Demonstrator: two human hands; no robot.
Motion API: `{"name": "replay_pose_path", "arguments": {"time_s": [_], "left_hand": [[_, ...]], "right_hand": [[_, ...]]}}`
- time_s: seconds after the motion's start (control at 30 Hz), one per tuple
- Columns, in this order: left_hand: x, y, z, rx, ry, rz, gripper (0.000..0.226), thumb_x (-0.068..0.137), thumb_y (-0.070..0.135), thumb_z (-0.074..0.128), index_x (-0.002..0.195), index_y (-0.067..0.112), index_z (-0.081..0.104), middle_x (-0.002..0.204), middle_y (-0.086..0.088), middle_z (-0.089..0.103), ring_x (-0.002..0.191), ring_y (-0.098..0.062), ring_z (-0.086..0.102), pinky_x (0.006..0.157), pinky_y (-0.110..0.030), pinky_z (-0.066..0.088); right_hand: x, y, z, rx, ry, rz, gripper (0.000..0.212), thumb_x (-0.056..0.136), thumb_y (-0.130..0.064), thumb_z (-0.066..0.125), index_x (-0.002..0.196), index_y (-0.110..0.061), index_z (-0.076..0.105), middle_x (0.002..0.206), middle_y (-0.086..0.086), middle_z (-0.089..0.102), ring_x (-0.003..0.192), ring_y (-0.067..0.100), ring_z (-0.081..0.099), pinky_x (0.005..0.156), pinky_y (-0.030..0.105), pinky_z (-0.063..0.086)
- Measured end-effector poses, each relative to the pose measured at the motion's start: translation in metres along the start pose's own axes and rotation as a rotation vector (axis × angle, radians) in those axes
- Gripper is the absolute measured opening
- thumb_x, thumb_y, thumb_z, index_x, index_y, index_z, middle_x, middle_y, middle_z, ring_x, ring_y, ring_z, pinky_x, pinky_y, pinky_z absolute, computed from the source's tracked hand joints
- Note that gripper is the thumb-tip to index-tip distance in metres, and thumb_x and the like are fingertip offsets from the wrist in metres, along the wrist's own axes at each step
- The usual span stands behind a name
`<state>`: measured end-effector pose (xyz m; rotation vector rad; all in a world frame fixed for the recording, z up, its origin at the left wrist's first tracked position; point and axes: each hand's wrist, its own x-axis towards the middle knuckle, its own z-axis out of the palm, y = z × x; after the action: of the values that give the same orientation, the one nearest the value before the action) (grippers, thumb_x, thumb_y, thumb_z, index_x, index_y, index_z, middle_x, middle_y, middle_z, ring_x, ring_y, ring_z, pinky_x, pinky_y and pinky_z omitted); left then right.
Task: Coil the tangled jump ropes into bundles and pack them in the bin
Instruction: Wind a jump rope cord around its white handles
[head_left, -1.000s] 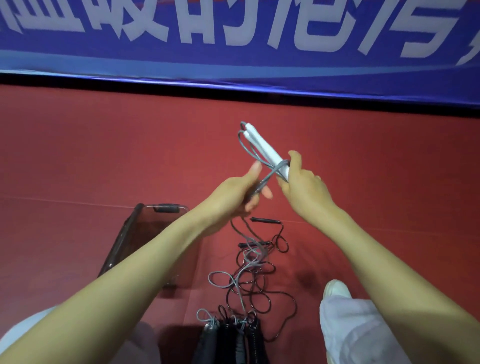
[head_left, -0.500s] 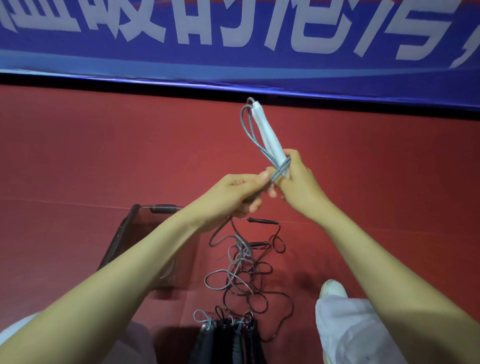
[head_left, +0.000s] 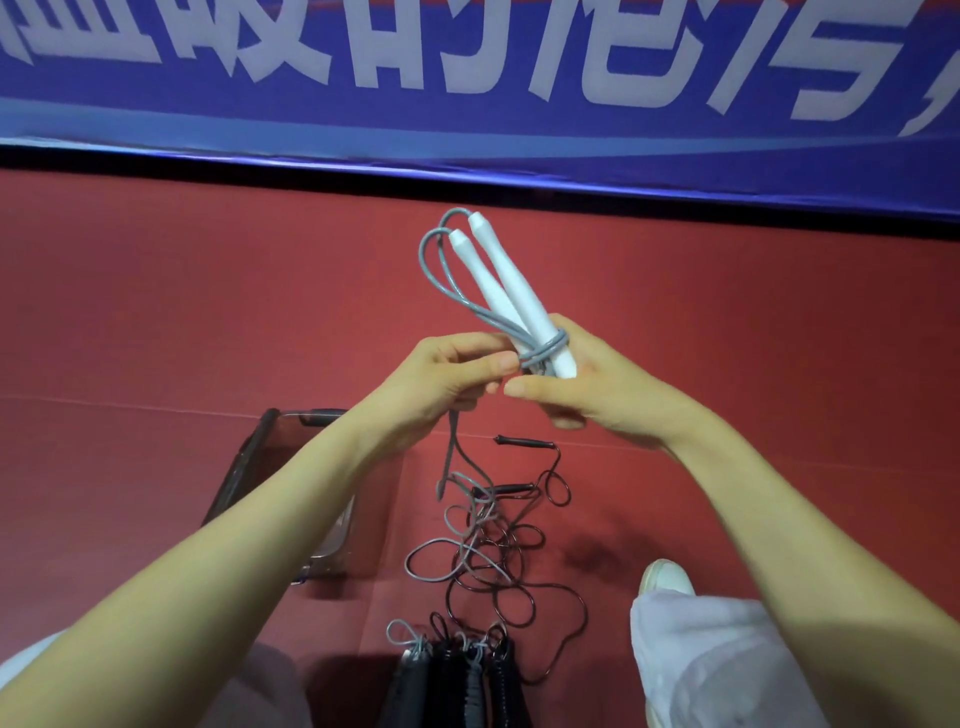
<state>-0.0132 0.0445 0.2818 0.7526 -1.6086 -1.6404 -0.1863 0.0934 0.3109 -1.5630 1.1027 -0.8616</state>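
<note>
Our left grip (head_left: 457, 374) pinches the grey rope (head_left: 545, 352) just beside the two white handles (head_left: 501, 280), which rise from our right grip (head_left: 592, 400), held by their lower ends. Since a moment ago we count another turn round them. Slack hangs to the floor (head_left: 208, 312).

Blue banner (head_left: 467, 124) across the top of the view bore large white Chinese characters; tops were cropped by the frame edge, so none read with certainty.
</note>
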Motion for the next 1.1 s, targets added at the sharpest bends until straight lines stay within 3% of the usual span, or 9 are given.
{"name": "replay_pose_path", "arguments": {"time_s": [0.13, 0.27, 0.4, 0.63, 0.73, 0.83, 0.93, 1.0, 1.1], "left_hand": [[0.000, 0.002, 0.006, -0.027, -0.001, 0.028, 0.022, 0.083, 0.021, 0.060, 0.103, 0.017, 0.069, 0.056, 0.005, 0.037, 0.047, -0.005, 0.023, 0.046, -0.016, 0.020], [-0.003, 0.007, 0.009, -0.036, -0.058, 0.005, 0.032, 0.083, 0.024, 0.058, 0.115, 0.022, 0.065, 0.056, 0.004, 0.035, 0.047, -0.005, 0.024, 0.050, -0.020, 0.018], [-0.005, 0.009, 0.003, 0.039, -0.104, 0.010, 0.028, 0.084, 0.029, 0.061, 0.112, 0.032, 0.064, 0.054, 0.007, 0.039, 0.049, -0.007, 0.029, 0.053, -0.022, 0.025], [-0.006, 0.006, -0.032, 0.289, -0.122, -0.012, 0.015, 0.082, 0.023, 0.068, 0.085, 0.034, 0.078, 0.077, 0.014, 0.068, 0.079, -0.002, 0.055, 0.083, -0.019, 0.040], [-0.001, -0.011, -0.058, 0.362, -0.046, -0.094, 0.018, 0.076, 0.014, 0.072, 0.091, 0.023, 0.075, 0.094, 0.013, 0.072, 0.092, 0.001, 0.063, 0.091, -0.025, 0.049], [0.004, -0.028, -0.082, 0.408, -0.013, -0.284, 0.020, 0.083, 0.011, 0.073, 0.103, 0.008, 0.070, 0.111, -0.010, 0.068, 0.098, -0.016, 0.067, 0.093, -0.043, 0.052], [0.001, 0.008, -0.047, 0.586, -0.142, -0.081, 0.012, 0.074, 0.002, 0.078, 0.081, 0.010, 0.074, 0.076, 0.001, 0.070, 0.071, -0.004, 0.062, 0.071, -0.017, 0.049], [0.001, 0.024, -0.023, 0.682, -0.169, 0.065, 0.016, 0.070, 0.004, 0.082, 0.076, 0.016, 0.075, 0.072, 0.006, 0.068, 0.068, -0.005, 0.062, 0.069, -0.019, 0.049], [0.000, 0.017, -0.017, 0.770, -0.125, 0.157, 0.012, 0.071, 0.009, 0.082, 0.080, 0.014, 0.076, 0.072, 0.011, 0.063, 0.065, 0.000, 0.058, 0.067, -0.017, 0.047]], "right_hand": [[0.003, -0.001, 0.006, 0.196, 0.129, -0.020, 0.061, 0.079, -0.038, 0.063, 0.123, 0.001, 0.043, 0.058, -0.005, 0.048, 0.046, 0.004, 0.035, 0.038, 0.018, 0.023], [0.006, -0.003, 0.010, 0.310, 0.185, -0.016, 0.084, 0.076, -0.055, 0.050, 0.126, 0.011, 0.038, 0.048, -0.004, 0.042, 0.036, 0.004, 0.024, 0.035, 0.012, 0.020], [0.007, -0.005, 0.010, 0.421, 0.224, -0.016, 0.052, 0.092, -0.046, 0.042, 0.121, -0.003, 0.044, 0.044, -0.002, 0.039, 0.035, 0.005, 0.020, 0.036, 0.011, 0.015], [-0.007, -0.017, 0.002, 0.413, -0.017, 0.077, 0.042, 0.087, -0.053, 0.044, 0.111, -0.018, 0.045, 0.046, -0.003, 0.034, 0.039, 0.005, 0.018, 0.041, 0.016, 0.008], [-0.010, -0.016, 0.007, 0.246, -0.232, 0.178, 0.036, 0.089, -0.048, 0.051, 0.104, -0.017, 0.043, 0.051, -0.003, 0.035, 0.043, 0.007, 0.018, 0.041, 0.018, 0.009], [-0.015, -0.015, 0.012, -0.027, -0.422, 0.337, 0.041, 0.078, -0.051, 0.063, 0.091, -0.020, 0.040, 0.059, 0.000, 0.039, 0.052, 0.012, 0.021, 0.043, 0.022, 0.016], [-0.016, -0.008, 0.018, -0.433, -0.477, 0.496, 0.043, 0.086, -0.045, 0.066, 0.098, -0.018, 0.035, 0.063, 0.000, 0.048, 0.046, 0.011, 0.033, 0.042, 0.023, 0.025], [-0.008, 0.002, 0.022, -0.743, -0.434, 0.503, 0.047, 0.088, -0.048, 0.062, 0.104, -0.013, 0.035, 0.075, 0.005, 0.053, 0.053, 0.013, 0.042, 0.044, 0.022, 0.031], [0.002, 0.014, 0.021, -1.063, -0.288, 0.484, 0.047, 0.093, -0.047, 0.054, 0.121, -0.012, 0.040, 0.108, 0.013, 0.059, 0.087, 0.029, 0.056, 0.067, 0.031, 0.039]]}}
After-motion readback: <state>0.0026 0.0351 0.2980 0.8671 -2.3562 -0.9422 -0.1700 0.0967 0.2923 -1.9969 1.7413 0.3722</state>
